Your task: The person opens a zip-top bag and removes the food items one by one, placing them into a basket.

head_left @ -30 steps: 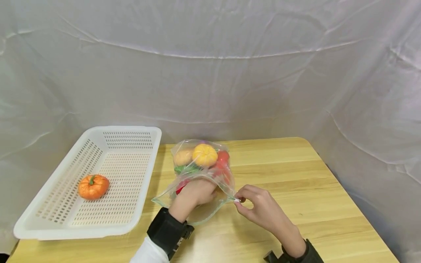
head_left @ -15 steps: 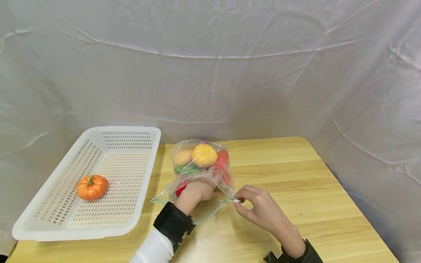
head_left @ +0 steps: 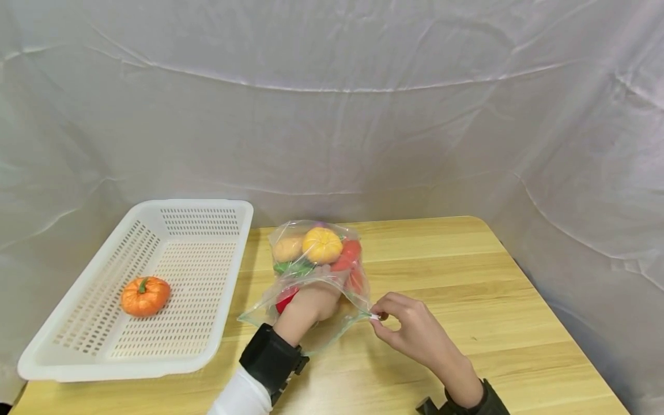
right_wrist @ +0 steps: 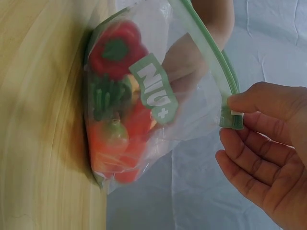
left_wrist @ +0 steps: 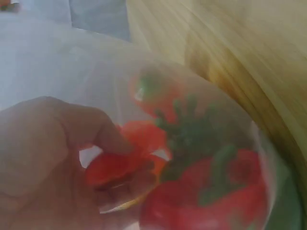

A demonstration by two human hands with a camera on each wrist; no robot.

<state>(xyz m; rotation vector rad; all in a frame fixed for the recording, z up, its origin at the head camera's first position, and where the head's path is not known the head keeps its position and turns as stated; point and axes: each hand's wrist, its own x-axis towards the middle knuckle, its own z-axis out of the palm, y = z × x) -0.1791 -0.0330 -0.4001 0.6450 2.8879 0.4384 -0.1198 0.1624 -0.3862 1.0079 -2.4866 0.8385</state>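
Observation:
A clear zip bag (head_left: pixel 259 308) with a green-edged mouth lies on the table, filled with toy-like vegetables. My left hand (head_left: pixel 316 301) reaches inside through the mouth. In the left wrist view its thumb and fingers grip a smooth red vegetable (left_wrist: pixel 108 170), whose kind I cannot tell through the hazy plastic. My right hand (head_left: pixel 415 328) pinches the bag's corner by the white zip slider (right_wrist: pixel 236 114), keeping the mouth spread. A red bell pepper (right_wrist: pixel 115 45) lies near the opening. Deeper in are a yellow pumpkin (head_left: pixel 321 245), a tan round vegetable (head_left: pixel 287 249) and something green (head_left: pixel 293 268).
To the left stands a white perforated basket (head_left: pixel 236 276) with an orange pumpkin (head_left: pixel 145 297) in it. The wooden table (head_left: pixel 519 346) extends right of the bag. A grey sheet (head_left: pixel 332 144) hangs behind and at the sides.
My left hand has pushed a little deeper into the bag and right. The red vegetable near its fingertips has shifted inside the bag. My right hand stays at the corner.

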